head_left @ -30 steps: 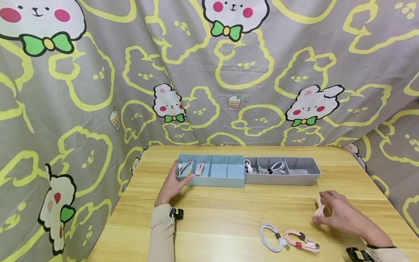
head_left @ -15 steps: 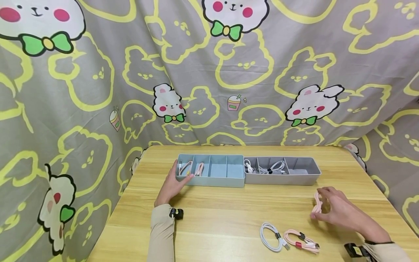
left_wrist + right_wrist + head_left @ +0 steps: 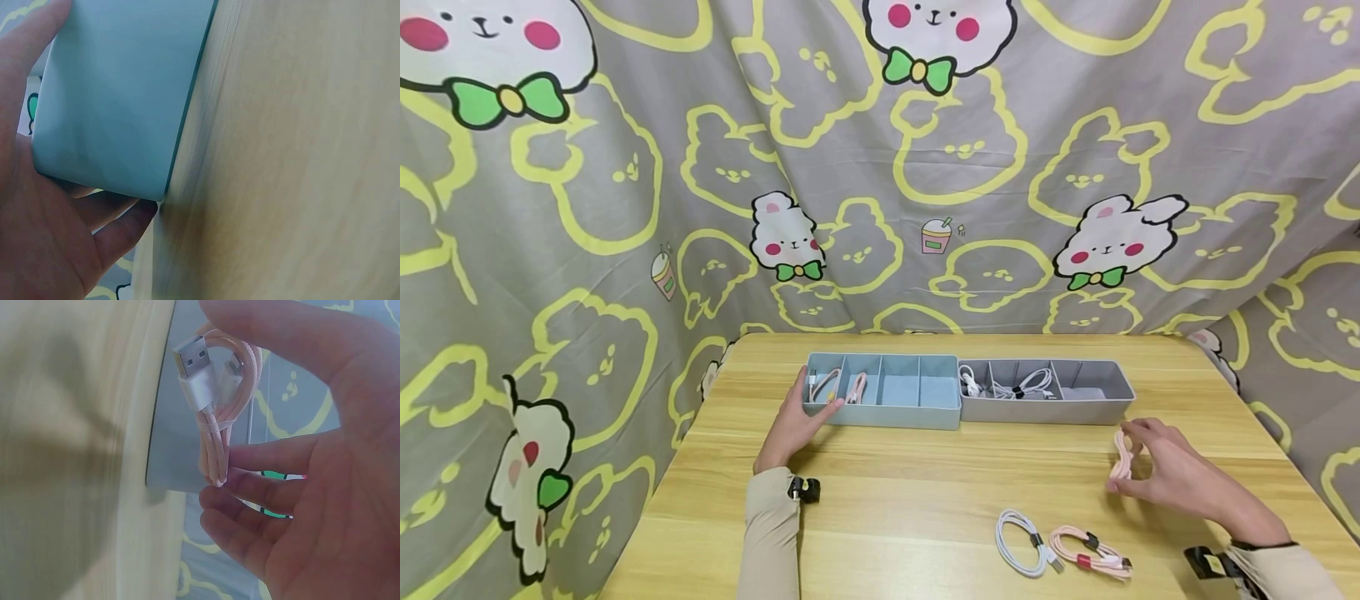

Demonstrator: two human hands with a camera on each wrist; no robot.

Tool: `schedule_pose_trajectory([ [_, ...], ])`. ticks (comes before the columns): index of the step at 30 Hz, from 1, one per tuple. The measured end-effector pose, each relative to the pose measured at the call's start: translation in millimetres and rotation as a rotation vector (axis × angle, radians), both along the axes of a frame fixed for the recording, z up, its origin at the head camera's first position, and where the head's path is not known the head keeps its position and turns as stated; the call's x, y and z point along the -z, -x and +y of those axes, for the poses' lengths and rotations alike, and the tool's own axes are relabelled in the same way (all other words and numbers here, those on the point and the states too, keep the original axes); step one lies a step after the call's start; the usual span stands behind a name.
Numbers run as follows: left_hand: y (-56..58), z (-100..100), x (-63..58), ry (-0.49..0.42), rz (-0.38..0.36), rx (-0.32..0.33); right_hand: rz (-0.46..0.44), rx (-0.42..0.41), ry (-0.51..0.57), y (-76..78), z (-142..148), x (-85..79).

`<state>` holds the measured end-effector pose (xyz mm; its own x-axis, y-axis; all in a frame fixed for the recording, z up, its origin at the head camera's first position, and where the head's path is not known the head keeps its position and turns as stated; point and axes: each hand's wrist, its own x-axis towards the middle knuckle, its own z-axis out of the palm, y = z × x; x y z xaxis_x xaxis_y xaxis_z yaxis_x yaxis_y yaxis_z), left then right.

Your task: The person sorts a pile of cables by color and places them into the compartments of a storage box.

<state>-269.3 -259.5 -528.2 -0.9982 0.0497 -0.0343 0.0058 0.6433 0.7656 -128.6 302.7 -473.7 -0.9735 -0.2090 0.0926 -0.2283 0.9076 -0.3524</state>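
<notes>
In the head view my right hand (image 3: 1172, 471) holds a coiled pink USB cable (image 3: 1122, 457) above the table, right of centre. The right wrist view shows the cable (image 3: 215, 425) pinched between thumb and fingertips, its silver plug and a clear tie visible. My left hand (image 3: 793, 421) grips the left end of a light blue divided box (image 3: 887, 416), thumb over the front rim and fingers round the end. The left wrist view looks at the box's outer wall (image 3: 119, 94) with the fingers behind it. Cables lie in the box's two left compartments.
A grey divided box (image 3: 1048, 411) adjoins the blue box on the right, with white and grey cables in it. Nearer the front of the wooden table (image 3: 887, 517) lie a coiled white cable (image 3: 1002, 546) and a coiled pink cable with black and red ties (image 3: 1078, 554). A patterned curtain (image 3: 880, 275) hangs behind.
My right hand has moved slightly left and away from me, toward the grey box, carrying the pink USB cable. The left hand and both boxes have stayed put.
</notes>
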Motion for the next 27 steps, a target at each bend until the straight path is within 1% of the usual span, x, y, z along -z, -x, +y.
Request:
schedule_pose_trajectory([
  [7,-0.2,-1,-0.4,-0.004,-0.004,0.003,-0.025,-0.002,-0.007,4.7,-4,-5.2],
  [16,1.5,-1,0.0,-0.014,0.004,0.008,-0.009,-0.028,0.011,12.5,-9,-11.2],
  [24,-2.1,-1,1.7,-0.014,0.005,0.014,-0.012,-0.051,0.022,16.6,-16,-13.3],
  [27,-1.2,-1,1.9,-0.013,0.015,0.012,-0.002,-0.064,0.025,19.9,-19,-15.1],
])
